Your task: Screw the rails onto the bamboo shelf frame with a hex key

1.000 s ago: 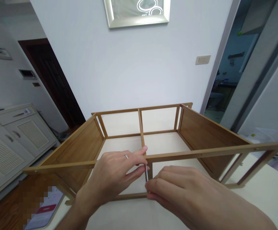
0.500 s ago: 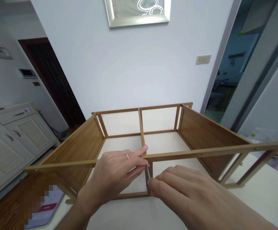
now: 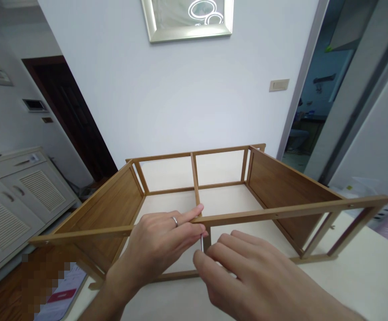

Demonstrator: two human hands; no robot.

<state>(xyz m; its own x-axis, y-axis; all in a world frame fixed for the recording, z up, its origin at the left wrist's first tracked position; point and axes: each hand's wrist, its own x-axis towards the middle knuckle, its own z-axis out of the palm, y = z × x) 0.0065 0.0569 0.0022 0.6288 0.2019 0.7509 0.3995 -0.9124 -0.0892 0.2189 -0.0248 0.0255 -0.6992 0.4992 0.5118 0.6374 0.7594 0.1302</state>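
Note:
A bamboo shelf frame lies on its side on a white table, its near rail running across the view. My left hand, with a ring on one finger, grips that rail where it meets the middle upright. My right hand is just below and right of it, thumb and fingers pinching a thin metal tool that stands upright at the joint. Both hands are closed.
White cabinets with louvred doors stand at the left beside a dark doorway. A booklet lies at the table's lower left corner. An open doorway is at the right, and a framed picture hangs above.
My right hand has shifted left and up along the tool, its thumb now close under my left hand. The view has tilted slightly. The left hand stays on the rail.

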